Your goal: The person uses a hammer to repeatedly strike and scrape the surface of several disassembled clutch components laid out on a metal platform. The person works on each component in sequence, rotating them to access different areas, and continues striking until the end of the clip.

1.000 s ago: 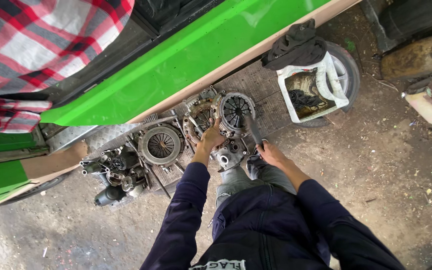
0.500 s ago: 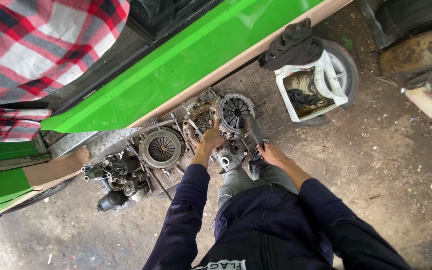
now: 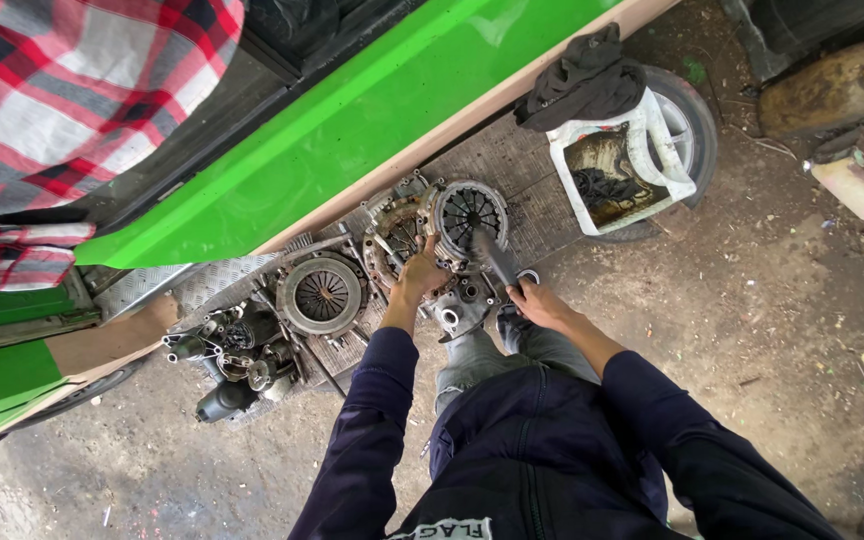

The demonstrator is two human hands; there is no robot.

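Since a second ago both hands have kept their places; only the view has shifted a little. The left hand point(image 3: 420, 275) rests, fingers curled, on a rusty round steel clutch plate point(image 3: 397, 238) lying on the ribbed metal sill plate point(image 3: 512, 165) under the glossy green car body point(image 3: 352, 120). The right hand point(image 3: 537, 303) is wrapped around the base of a dark grey cylindrical metal shaft point(image 3: 492, 258) that leans toward a round, finned, dull-grey pressure plate point(image 3: 469, 212). A second ringed clutch disc point(image 3: 323, 294) lies to the left.
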